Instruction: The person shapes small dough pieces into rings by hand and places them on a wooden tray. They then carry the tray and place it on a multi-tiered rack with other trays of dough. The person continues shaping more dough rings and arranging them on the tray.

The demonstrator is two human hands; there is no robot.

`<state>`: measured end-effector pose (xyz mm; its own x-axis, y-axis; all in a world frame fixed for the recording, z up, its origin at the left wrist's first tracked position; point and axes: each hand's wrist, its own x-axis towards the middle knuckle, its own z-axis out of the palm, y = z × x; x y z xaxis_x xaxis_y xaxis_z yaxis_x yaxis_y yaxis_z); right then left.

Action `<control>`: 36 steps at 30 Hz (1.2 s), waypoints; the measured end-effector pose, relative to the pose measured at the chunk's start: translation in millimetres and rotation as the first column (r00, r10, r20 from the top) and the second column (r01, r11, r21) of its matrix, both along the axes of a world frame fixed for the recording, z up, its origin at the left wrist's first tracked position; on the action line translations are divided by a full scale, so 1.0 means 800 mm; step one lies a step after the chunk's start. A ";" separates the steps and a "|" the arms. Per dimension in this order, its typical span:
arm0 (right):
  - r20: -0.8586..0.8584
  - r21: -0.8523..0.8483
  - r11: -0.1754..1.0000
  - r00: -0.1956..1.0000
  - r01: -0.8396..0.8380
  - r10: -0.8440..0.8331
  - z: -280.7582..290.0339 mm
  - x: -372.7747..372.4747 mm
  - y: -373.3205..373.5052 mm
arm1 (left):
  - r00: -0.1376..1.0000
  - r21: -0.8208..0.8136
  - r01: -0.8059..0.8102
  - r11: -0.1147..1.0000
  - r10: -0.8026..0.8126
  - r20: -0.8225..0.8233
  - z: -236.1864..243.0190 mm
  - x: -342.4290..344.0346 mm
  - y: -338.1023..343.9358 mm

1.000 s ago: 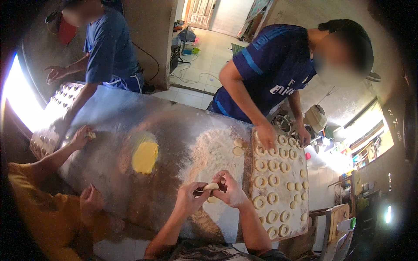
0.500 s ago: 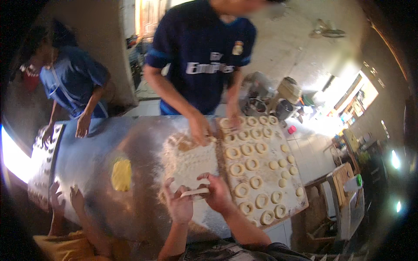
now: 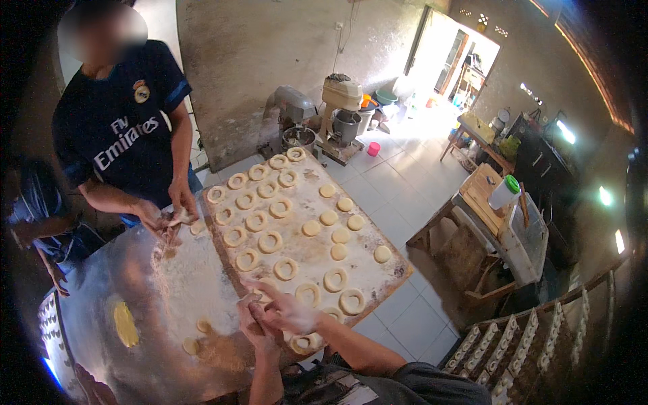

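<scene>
the left hand (image 3: 258, 331) and the right hand (image 3: 293, 312) are held together above the near left edge of a floured board (image 3: 317, 263). the fingers of the left hand are curled and met by those of the right hand, which are partly stretched out; whether anything is pinched between them cannot be told. the board is covered over its left and near parts by pale dough rings (image 3: 343, 302), a few of them partly hidden by the hands and forearm. toward its right side, small dough discs (image 3: 311, 228) are scattered.

the board is set at the right of a metal bench (image 3: 94, 290), on which flour (image 3: 192, 283) is spread just beside the board. two dough pieces (image 3: 191, 346) are seen at the near side of the flour, and a yellow lump (image 3: 125, 324) lies farther left. at the far side, a pale piece of dough (image 3: 181, 217) is held by a co-worker in a dark blue shirt (image 3: 128, 128). beyond the board, two mixers (image 3: 344, 101) and a pink cup (image 3: 373, 148) are seen on the floor. to the right, a jar with a green lid (image 3: 505, 191) is stood on a wooden panel.
</scene>
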<state>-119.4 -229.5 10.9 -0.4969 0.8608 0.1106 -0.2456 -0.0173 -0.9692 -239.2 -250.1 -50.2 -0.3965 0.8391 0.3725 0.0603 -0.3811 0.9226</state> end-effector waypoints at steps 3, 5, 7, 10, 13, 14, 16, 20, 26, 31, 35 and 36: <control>-0.528 -0.503 0.851 0.833 -0.153 -0.163 0.003 0.074 -0.018 | 0.995 0.004 0.050 0.999 -0.050 -0.081 0.017 0.053 -0.005; 0.159 -0.025 0.993 0.981 0.118 -0.112 -0.001 0.103 -0.018 | 0.985 -0.255 0.085 0.963 -0.120 -0.124 0.033 0.098 -0.015; 0.038 -0.177 0.983 0.999 0.042 -0.036 -0.002 0.134 -0.019 | 0.970 -0.360 0.081 0.930 -0.155 -0.185 0.051 0.124 -0.009; -0.125 -0.363 0.905 0.951 0.222 -0.284 -0.003 0.170 -0.027 | 0.910 -0.087 0.165 0.982 -0.186 -0.370 0.067 0.167 0.001; -0.057 -0.275 0.887 0.914 0.372 -0.401 -0.010 0.198 -0.036 | 0.903 -0.358 0.248 0.900 -0.349 -0.251 0.070 0.195 0.002; -0.231 -0.365 0.862 0.863 0.352 -0.450 -0.014 0.204 -0.037 | 0.902 -0.356 0.254 0.899 -0.353 -0.248 0.069 0.204 0.006; -0.526 -0.312 0.923 0.769 0.223 -0.364 -0.025 0.225 -0.036 | 0.857 -0.296 0.309 0.904 -0.400 -0.326 0.065 0.221 0.006; -0.038 -0.047 0.933 0.933 0.356 -0.357 -0.052 0.251 -0.027 | 0.776 -0.294 0.369 0.882 -0.466 -0.425 0.054 0.246 0.010; 0.228 0.026 0.914 0.888 0.404 -0.399 -0.062 0.313 -0.010 | 0.767 -0.531 0.419 0.737 -0.600 -0.228 0.041 0.287 0.028; 0.707 0.237 0.738 0.409 0.632 -0.577 -0.083 0.320 0.003 | 0.547 -0.591 0.052 0.805 -0.517 -0.658 0.025 0.293 0.066; 0.748 0.370 0.737 0.289 0.566 -0.597 -0.100 0.326 -0.009 | 0.422 -0.649 0.082 0.756 -0.617 -0.665 0.024 0.276 0.065; 0.769 0.439 0.766 0.245 0.469 -0.591 -0.102 0.324 -0.014 | 0.359 -0.644 0.104 0.758 -0.633 -0.686 0.026 0.275 0.060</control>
<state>140.1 -240.7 -71.0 0.1879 0.9810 0.0474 0.7543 -0.1132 -0.6467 -19.2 -202.3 -29.4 0.2905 0.9462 -0.1424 0.8376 -0.1795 0.5160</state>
